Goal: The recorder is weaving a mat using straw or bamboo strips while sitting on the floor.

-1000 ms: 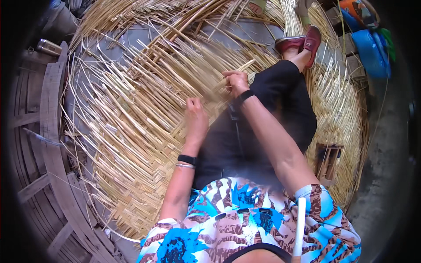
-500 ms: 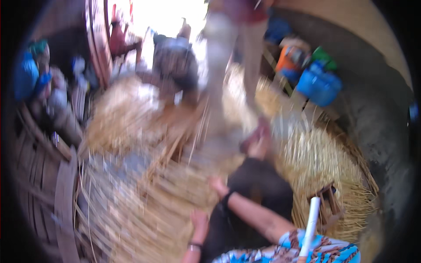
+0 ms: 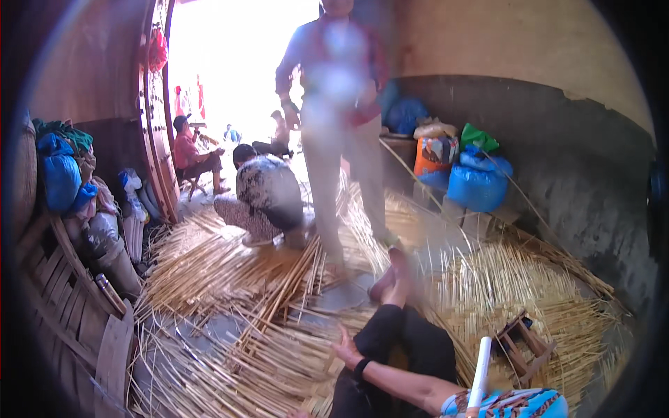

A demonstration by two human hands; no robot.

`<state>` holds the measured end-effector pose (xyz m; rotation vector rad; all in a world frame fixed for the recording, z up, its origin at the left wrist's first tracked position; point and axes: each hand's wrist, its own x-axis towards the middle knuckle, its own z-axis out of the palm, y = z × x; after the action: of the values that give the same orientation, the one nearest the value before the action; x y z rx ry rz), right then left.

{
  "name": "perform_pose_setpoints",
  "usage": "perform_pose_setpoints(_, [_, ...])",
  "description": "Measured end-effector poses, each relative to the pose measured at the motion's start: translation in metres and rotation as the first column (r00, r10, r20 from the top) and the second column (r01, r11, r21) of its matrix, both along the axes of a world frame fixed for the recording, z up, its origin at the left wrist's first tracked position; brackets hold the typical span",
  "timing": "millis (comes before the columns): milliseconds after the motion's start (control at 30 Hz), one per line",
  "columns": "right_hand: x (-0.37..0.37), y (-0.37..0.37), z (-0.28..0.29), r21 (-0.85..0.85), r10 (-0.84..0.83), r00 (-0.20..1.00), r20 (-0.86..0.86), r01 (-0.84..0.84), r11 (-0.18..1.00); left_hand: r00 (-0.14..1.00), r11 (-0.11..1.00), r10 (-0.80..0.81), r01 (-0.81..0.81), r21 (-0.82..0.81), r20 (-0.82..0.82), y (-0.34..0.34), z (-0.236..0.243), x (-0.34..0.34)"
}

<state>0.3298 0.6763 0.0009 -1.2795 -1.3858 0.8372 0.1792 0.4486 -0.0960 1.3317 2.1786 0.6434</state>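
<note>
My right hand (image 3: pixel 345 350), with a dark band at its wrist, hangs just beside my dark-trousered legs (image 3: pixel 404 341), above the loose straw stalks (image 3: pixel 258 376). One finger points up, and I see nothing held in it. Only a sliver of my left hand (image 3: pixel 298 414) shows at the lower edge, so its fingers are hidden. A white rod-like piece (image 3: pixel 481 369) stands up in front of my patterned blue sleeve (image 3: pixel 516 404). My feet (image 3: pixel 394 279) stretch ahead, crossed or close together, in reddish shoes.
A standing person (image 3: pixel 341 132) is just beyond my feet; another person (image 3: pixel 268 191) bends low over the stalks. A small wooden stool (image 3: pixel 523 348) lies at right. Blue bags (image 3: pixel 481 181) rest along the wall. Wooden slats (image 3: pixel 70 299) and a metal flask (image 3: pixel 108 291) are at left.
The view has tilted up and steadied. My left hand has dropped almost out of the picture. My right hand has shifted lower in view; the standing person now shows nearly whole.
</note>
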Motion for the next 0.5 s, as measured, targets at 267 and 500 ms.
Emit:
perform_pose_setpoints(267, [0.123,0.009,0.11,0.258,-0.138,0.989,0.061,0.118,0.959,0.65,0.923,-0.378,0.211,-0.321,-0.659,0.008,0.014,0.015])
perform_pose_setpoints(500, [0.363,-0.035,0.042,-0.016,-0.356,0.881,0.312,0.379,0.925,0.814,0.991,-0.099,0.131,0.014,-0.573,0.005,0.031,0.015])
